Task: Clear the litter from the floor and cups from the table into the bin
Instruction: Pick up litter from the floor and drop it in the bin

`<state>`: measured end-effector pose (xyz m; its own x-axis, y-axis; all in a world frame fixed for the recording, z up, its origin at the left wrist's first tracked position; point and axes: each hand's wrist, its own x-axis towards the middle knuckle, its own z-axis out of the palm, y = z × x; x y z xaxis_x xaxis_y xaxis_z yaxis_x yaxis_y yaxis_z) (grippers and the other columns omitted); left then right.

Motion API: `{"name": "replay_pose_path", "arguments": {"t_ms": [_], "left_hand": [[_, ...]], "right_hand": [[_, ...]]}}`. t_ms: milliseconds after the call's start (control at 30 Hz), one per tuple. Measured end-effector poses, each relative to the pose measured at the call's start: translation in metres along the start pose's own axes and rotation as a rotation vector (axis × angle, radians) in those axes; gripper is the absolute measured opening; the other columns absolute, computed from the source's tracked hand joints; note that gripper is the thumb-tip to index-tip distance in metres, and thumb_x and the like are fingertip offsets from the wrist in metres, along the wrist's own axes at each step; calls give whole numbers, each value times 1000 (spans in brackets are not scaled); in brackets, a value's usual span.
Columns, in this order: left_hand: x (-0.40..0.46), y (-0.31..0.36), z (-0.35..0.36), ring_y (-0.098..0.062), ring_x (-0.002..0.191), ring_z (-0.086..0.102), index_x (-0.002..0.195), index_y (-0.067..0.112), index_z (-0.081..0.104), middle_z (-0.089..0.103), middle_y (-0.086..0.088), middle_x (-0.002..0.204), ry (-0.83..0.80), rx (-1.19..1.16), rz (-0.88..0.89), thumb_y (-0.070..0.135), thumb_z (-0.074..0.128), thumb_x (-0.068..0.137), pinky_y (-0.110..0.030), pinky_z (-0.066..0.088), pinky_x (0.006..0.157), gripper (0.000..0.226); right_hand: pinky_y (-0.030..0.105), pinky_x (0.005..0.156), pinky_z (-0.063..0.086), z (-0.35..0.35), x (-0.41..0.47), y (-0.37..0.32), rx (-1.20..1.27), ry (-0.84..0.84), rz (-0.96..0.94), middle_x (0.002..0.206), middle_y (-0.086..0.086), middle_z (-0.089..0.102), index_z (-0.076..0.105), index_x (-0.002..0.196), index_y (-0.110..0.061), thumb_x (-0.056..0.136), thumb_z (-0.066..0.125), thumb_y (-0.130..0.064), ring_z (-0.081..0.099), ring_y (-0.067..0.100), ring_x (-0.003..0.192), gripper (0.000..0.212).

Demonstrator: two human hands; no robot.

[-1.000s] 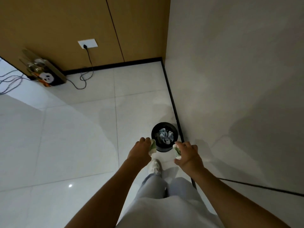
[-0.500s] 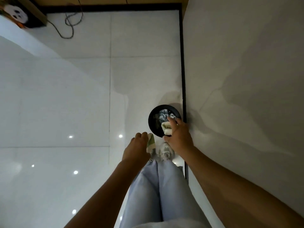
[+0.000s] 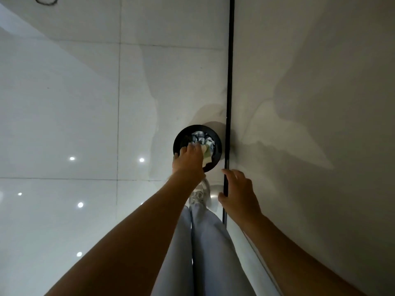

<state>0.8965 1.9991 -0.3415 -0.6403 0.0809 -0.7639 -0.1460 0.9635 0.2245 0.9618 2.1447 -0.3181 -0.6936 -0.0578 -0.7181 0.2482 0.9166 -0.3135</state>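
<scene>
A black round bin (image 3: 217, 144) stands on the white tile floor, close to the wall's black skirting. Crumpled paper litter (image 3: 199, 136) lies inside it. My left hand (image 3: 188, 162) is over the bin's near-left rim, its fingers closed on a pale green and white paper cup (image 3: 207, 157) that hangs over the bin's opening. My right hand (image 3: 238, 192) hovers nearer to me, to the right of the bin and in front of the skirting. Its fingers are apart and it holds nothing.
A pale wall fills the right side, edged by the black skirting strip (image 3: 230, 82). My legs in light trousers and one white shoe (image 3: 198, 195) are just short of the bin. Glossy floor tiles spread to the left; a cable loop (image 3: 46, 0) lies far off.
The view has tilted down and closer to the bin. My right hand let its cup go into the bin and drew back empty. My left hand moved forward over the bin with its cup.
</scene>
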Motion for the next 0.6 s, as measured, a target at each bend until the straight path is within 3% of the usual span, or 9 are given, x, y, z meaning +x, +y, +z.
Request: {"name": "replay_pose_path", "arguments": {"t_ms": [100, 267, 600], "left_hand": [[3, 2, -3, -30, 144, 18, 151, 9, 11, 20, -13, 155, 3, 11, -68, 36, 68, 85, -49, 15, 118, 92], [-49, -19, -7, -24, 137, 32, 143, 14, 32, 39, -7, 146, 206, -143, -77, 34, 49, 95, -41, 22, 118, 54], [-212, -97, -18, -23, 134, 36, 138, 13, 39, 44, -6, 142, 360, -293, -326, 35, 39, 99, -36, 21, 116, 45]], "right_hand": [[33, 102, 41, -8, 0, -2, -36, 1, -9, 154, 4, 25, 26, 148, -24, 92, 60, -28, 31, 26, 136, 65], [32, 104, 40, -29, -4, -38, -96, -5, -113, 153, 5, 28, 27, 149, -23, 92, 60, -23, 32, 26, 135, 66], [37, 108, 38, -35, -75, -176, -500, -79, -524, 149, 6, 34, 29, 147, -20, 95, 53, -24, 34, 28, 134, 57]]}}
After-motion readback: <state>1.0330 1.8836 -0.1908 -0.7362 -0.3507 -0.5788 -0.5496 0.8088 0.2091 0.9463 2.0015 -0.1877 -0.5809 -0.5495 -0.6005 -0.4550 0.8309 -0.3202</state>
